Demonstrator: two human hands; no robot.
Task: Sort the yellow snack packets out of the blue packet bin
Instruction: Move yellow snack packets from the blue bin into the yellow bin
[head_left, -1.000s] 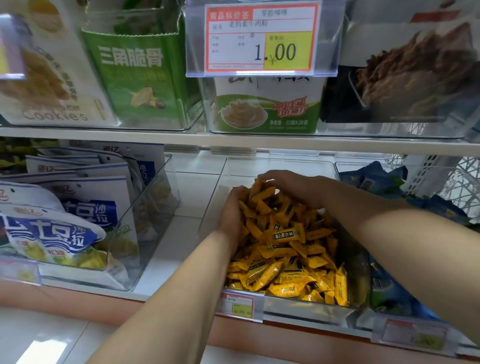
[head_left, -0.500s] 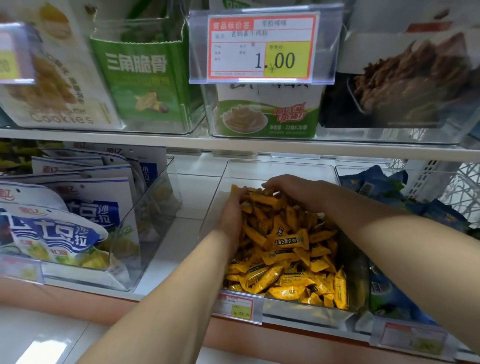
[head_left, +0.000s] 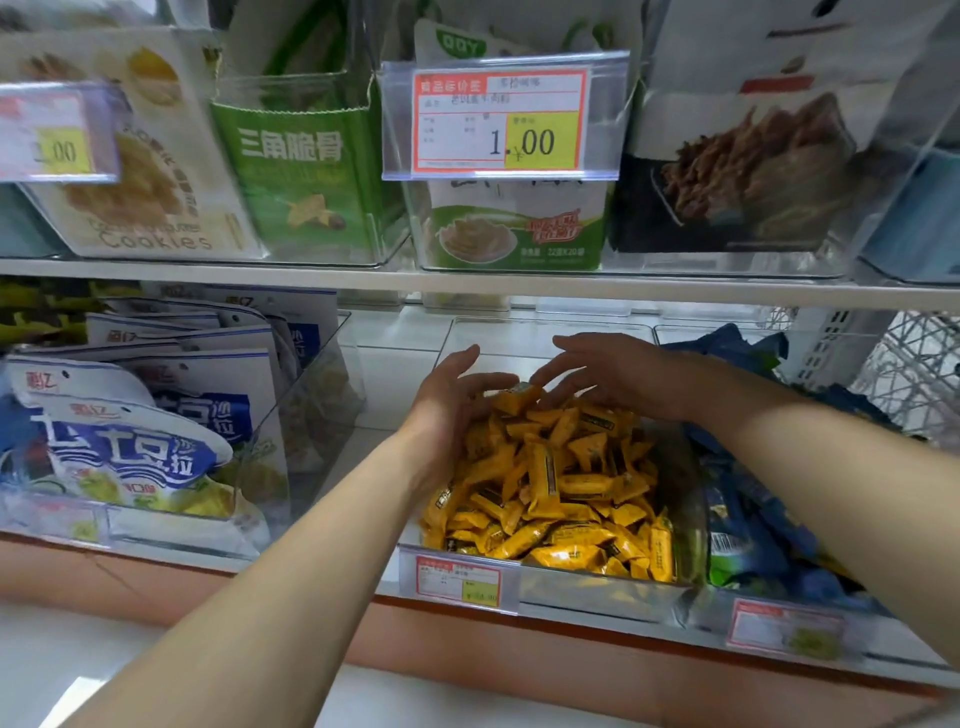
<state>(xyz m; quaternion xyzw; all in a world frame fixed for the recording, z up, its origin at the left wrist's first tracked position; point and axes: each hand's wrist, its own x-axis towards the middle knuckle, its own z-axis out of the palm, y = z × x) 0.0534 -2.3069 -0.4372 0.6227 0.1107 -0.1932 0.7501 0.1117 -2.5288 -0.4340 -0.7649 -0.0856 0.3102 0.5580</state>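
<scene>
Extends both bare forearms from 6 o'clock into a clear shelf bin (head_left: 550, 326). Sets left hand (head_left: 454, 402) against the 9 o'clock flank of the heaped yellow snack packets (head_left: 566, 483), fingers straight, loosely spread, gripping nothing. Holds right hand (head_left: 602, 374) palm-down over the heap's 12 o'clock crest, fingers extended and relaxed, tips at the topmost packet (head_left: 515, 397); shows no pinch. Places blue packet bin (head_left: 717, 330) just beside, at 3 o'clock, filled with blue packets (head_left: 753, 519). Logs price tag (head_left: 501, 124) reading 1.00 at 12 o'clock, on the upper shelf.
</scene>
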